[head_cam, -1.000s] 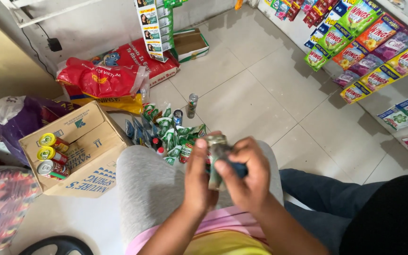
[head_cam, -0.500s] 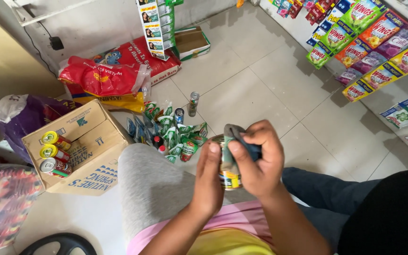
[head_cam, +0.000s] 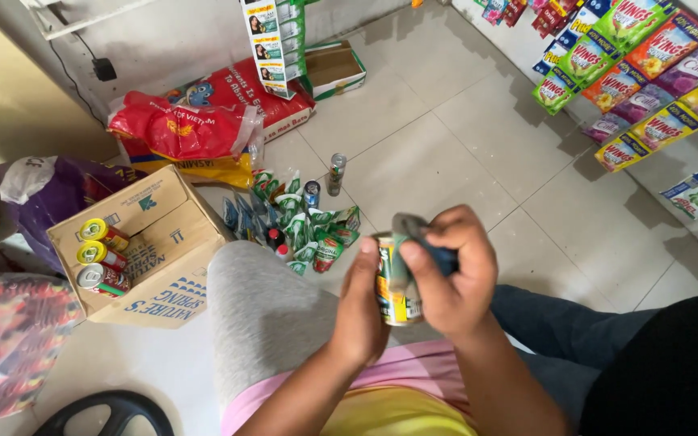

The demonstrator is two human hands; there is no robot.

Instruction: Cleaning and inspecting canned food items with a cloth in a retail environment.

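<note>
**Can held upright over the lap, dark tool pressed to it**

Since the earlier frame my hands had drifted a little right and the can (head_cam: 397,282) had turned more upright, its yellow label now facing the camera. I saw the left hand (head_cam: 361,311) wrapped around the can's left side, fingers closed on it, holding it above the grey knee (head_cam: 272,315). The right hand (head_cam: 450,274) was closed around a dark tool (head_cam: 422,242), which lay across the can's top; I could not tell for sure what kind of tool it was, since the fingers hid most of it. On the tiled floor (head_cam: 438,153) beyond the knee lay a heap of green sachets (head_cam: 300,222), with a small tin (head_cam: 336,173) standing just past it. A cardboard box (head_cam: 151,242) to the left carried three yellow-topped cans (head_cam: 98,254).

As I judged it, the risk was slippage: the can was gripped from one side only, so a hard press from the tool could twist it loose and drop it onto the sachets below.
</note>
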